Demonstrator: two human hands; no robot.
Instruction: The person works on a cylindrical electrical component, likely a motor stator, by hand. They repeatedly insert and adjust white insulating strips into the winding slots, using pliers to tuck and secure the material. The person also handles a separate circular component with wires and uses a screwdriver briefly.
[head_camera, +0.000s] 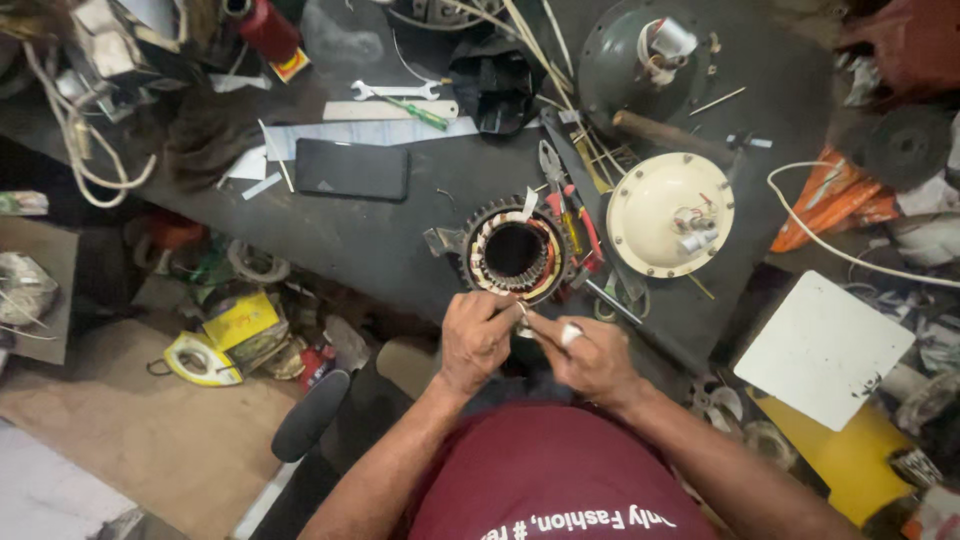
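Note:
A round motor stator (516, 254) with copper windings and a dark centre hole lies near the front edge of the dark workbench (390, 240). Just below it, my left hand (474, 340) and my right hand (592, 358) meet, both pinching a small pale strip (523, 313) between their fingertips. My right hand has a white band on one finger. The strip's exact kind is too small to tell.
A cream motor cover (668, 213) and a dark grey cover (640, 60) lie at the right. Red-handled pliers (570, 215), a black phone (351, 169), a spanner (395, 91) and a green screwdriver (420, 114) lie on the bench. A white board (822, 348) is at lower right; clutter covers the floor at left.

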